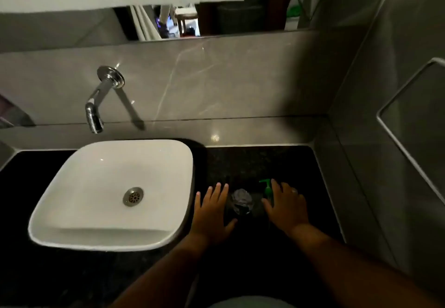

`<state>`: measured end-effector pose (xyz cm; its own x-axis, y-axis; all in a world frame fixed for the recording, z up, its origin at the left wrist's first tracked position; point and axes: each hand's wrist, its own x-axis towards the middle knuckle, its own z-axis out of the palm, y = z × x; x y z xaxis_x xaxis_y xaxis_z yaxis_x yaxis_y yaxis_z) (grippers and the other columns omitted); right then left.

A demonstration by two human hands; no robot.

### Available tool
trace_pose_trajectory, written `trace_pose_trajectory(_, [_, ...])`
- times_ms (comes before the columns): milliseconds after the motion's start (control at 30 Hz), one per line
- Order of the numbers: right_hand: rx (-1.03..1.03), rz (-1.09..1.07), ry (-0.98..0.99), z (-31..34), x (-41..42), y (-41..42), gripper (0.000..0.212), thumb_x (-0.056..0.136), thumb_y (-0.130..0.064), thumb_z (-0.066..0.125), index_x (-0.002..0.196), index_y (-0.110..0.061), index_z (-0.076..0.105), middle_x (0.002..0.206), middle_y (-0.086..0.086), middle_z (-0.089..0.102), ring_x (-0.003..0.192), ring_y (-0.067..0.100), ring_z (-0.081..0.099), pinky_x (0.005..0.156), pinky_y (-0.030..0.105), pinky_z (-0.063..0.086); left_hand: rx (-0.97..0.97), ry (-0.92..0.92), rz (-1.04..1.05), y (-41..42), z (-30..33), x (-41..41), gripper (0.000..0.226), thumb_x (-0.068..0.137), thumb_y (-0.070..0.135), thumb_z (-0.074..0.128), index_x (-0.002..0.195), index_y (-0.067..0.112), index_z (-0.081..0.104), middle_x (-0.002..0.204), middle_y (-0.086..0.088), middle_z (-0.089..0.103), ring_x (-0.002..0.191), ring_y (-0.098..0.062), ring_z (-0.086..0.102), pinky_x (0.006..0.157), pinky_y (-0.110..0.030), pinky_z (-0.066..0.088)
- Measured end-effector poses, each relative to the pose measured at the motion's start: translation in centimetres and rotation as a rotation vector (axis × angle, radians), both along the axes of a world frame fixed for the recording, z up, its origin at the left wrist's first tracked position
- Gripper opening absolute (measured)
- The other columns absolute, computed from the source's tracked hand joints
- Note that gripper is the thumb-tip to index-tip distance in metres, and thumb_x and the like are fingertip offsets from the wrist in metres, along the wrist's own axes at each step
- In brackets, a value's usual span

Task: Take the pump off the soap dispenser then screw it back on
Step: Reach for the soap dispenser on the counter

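Note:
A clear soap dispenser bottle stands on the black counter, seen from above, with no pump on its neck. The green pump lies on the counter just right of the bottle, partly under my right hand. That hand rests flat with fingers spread, its fingertips touching or covering the pump's lower part. My left hand lies flat on the counter to the left of the bottle, fingers apart, holding nothing. The bottle sits between the two hands, touched by neither.
A white square basin with a metal drain sits left of the hands. A chrome wall tap juts out above it. A grey wall closes the counter's right side, and a mirror runs along the back.

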<state>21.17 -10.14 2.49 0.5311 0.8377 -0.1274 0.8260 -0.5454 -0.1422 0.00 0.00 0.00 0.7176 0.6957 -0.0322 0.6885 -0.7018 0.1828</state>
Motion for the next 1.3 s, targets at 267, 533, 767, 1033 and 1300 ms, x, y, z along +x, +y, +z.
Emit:
trace_pose_trajectory(267, [-0.060, -0.182, 0.268, -1.3, 1.0, 3.4, 0.056, 0.086, -0.056, 0.058, 0.126, -0.016, 0.055, 0.124, 0.013, 0.064, 0.115, 0.036, 0.059, 0.092, 0.043, 0.049, -0.404, -0.290, 0.152, 1.1, -2.7, 2.9, 0.100, 0.064, 0.087, 0.053, 0.145, 0.051, 0.008, 0.158, 0.012, 0.020, 0.145, -0.015, 0.006, 0.113, -0.050, -0.008])
trace_pose_trajectory(533, [-0.095, -0.208, 0.321, -3.1, 2.7, 5.8, 0.032, 0.084, -0.043, 0.067, 0.102, -0.017, 0.064, 0.106, 0.012, 0.070, 0.098, 0.033, 0.065, 0.082, 0.039, 0.054, -0.498, -0.375, 0.197, 2.3, -2.5, 4.0, 0.081, 0.064, 0.087, 0.054, 0.126, 0.034, 0.052, 0.150, 0.010, 0.038, 0.145, -0.014, 0.011, 0.112, -0.041, -0.014])
trace_pose_trajectory(767, [0.631, -0.328, 0.732, 2.4, 4.5, 9.4, 0.008, 0.085, -0.023, 0.072, 0.085, -0.022, 0.065, 0.077, 0.001, 0.068, 0.063, 0.007, 0.059, 0.062, 0.026, 0.045, -0.485, -0.332, 0.175, 3.0, -2.9, 3.6, 0.075, 0.062, 0.088, 0.054, 0.115, 0.036, 0.063, 0.150, 0.012, 0.036, 0.145, -0.012, 0.005, 0.109, -0.048, -0.019])
trace_pose_trajectory(1033, [0.947, -0.037, 0.644, 8.3, 3.5, 11.9, 0.017, 0.080, -0.030, 0.066, 0.097, -0.033, 0.061, 0.066, -0.031, 0.057, 0.052, -0.002, 0.051, 0.049, 0.011, 0.041, -0.487, -0.360, 0.192, 2.8, -2.8, 4.3, 0.075, 0.058, 0.091, 0.054, 0.112, 0.039, 0.061, 0.148, 0.015, 0.037, 0.144, -0.007, 0.007, 0.106, -0.046, -0.024])
trace_pose_trajectory(1300, [0.772, 0.053, 0.480, 4.1, 2.0, 9.3, 0.039, 0.085, -0.044, 0.060, 0.112, -0.017, 0.066, 0.089, 0.001, 0.069, 0.075, 0.012, 0.064, 0.065, 0.027, 0.055, -0.463, -0.329, 0.170, 2.4, -2.3, 4.3, 0.082, 0.057, 0.092, 0.051, 0.117, 0.036, 0.059, 0.149, 0.012, 0.036, 0.144, -0.009, 0.008, 0.108, -0.052, -0.021])
